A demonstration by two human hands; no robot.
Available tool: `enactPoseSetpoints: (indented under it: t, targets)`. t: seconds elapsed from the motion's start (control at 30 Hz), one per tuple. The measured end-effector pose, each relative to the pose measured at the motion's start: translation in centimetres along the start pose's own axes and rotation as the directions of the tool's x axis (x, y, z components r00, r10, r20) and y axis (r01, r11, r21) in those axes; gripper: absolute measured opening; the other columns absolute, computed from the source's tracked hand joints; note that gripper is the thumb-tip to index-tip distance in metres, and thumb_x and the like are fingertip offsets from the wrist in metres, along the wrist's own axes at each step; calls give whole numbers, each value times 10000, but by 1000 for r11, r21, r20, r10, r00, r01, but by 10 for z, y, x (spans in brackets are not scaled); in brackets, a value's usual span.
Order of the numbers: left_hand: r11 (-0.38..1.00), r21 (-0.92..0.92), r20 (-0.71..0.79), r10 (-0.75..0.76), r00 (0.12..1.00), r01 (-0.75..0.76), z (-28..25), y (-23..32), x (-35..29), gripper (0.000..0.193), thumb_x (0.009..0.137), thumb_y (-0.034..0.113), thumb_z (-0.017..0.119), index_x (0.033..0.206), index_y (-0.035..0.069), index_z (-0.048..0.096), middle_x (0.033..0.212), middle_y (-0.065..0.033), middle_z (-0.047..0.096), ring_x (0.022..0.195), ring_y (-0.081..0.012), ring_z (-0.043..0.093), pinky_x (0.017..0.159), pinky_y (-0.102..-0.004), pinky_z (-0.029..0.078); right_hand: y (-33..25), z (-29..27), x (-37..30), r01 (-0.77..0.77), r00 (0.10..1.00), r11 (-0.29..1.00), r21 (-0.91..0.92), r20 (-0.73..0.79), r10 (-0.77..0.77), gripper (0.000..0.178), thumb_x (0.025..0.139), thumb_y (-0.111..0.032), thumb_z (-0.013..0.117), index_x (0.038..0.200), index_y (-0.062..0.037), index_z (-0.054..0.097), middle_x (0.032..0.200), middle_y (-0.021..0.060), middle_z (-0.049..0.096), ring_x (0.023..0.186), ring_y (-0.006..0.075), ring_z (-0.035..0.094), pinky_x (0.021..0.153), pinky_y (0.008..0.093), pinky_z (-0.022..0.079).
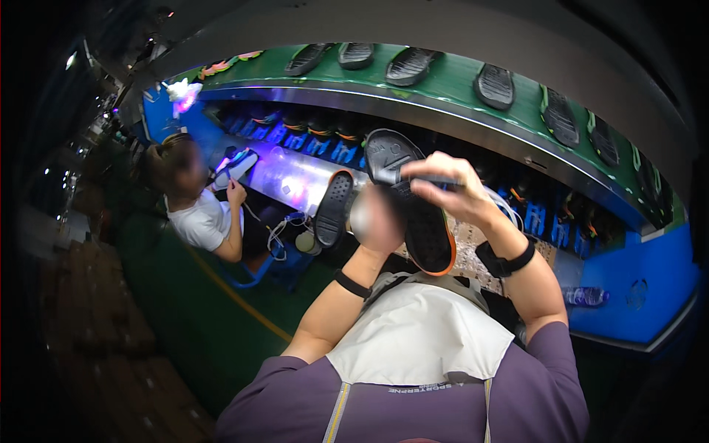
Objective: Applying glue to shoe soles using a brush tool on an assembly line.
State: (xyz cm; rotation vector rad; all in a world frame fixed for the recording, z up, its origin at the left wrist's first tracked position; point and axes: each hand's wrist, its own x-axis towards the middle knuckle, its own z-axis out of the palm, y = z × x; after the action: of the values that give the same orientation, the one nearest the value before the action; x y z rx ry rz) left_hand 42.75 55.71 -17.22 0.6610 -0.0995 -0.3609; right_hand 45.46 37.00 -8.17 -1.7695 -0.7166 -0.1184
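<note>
My left hand (pixel 380 225), partly blurred, grips the side of a black shoe sole (pixel 388 150) held up before my chest. Its lower end (pixel 432 244) has an orange rim; I cannot tell whether this is one piece or two overlapping. Over the sole's middle, my right hand (pixel 450 181) stretches its fingers, apart from one another; whether they touch it is unclear. Left of my left hand is another black sole (pixel 334 209) with an orange edge and small dimples.
Ahead, a green conveyor belt (pixel 458 63) carries several black soles. Shoes on blue holders (pixel 343 151) line the space beneath. A co-worker (pixel 199 214) sits at the left, holding a shoe under purple light. At the right, a plastic bottle (pixel 587 296) lies by a blue panel (pixel 635 295).
</note>
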Motion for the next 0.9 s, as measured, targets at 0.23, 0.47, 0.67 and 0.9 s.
enactPoseSetpoints:
  t: [0.23,0.47,0.67,0.9]
  targets:
    - [1000,-9,-55,-1,998,1,-14,10,6,835,1051,758,265,1522,121,529,1465,-96,627,1334,-279,608,1166,-458,466,-9,3,-11,27,997,996,-89,-72,-33,246,871,-109,814,1112,-65,787,971,125,752,896,289,713,829,382,562]
    - [954,-194,-163,201,966,-231,-1,43,22,861,998,797,360,1470,108,569,1374,-153,670,1236,-331,660,1091,-488,528,-26,18,-14,-34,991,951,-309,-131,-7,249,867,-112,825,1112,-83,792,867,92,699,829,292,650,833,431,497]
    - [965,-252,148,117,982,-77,-5,59,30,1029,916,867,378,1402,-19,574,1232,-245,668,1133,-404,647,1044,-540,521,-43,22,-20,130,969,991,-7,214,-126,285,852,-107,831,1134,-113,788,858,74,700,853,273,639,807,409,481]
    - [946,-263,137,229,964,-188,0,84,48,1038,912,823,461,1331,-122,556,1223,-238,640,1090,-369,651,1030,-512,525,-39,14,-24,311,903,941,-136,351,-248,342,865,-125,824,1203,-117,773,853,55,666,875,268,616,783,408,436]
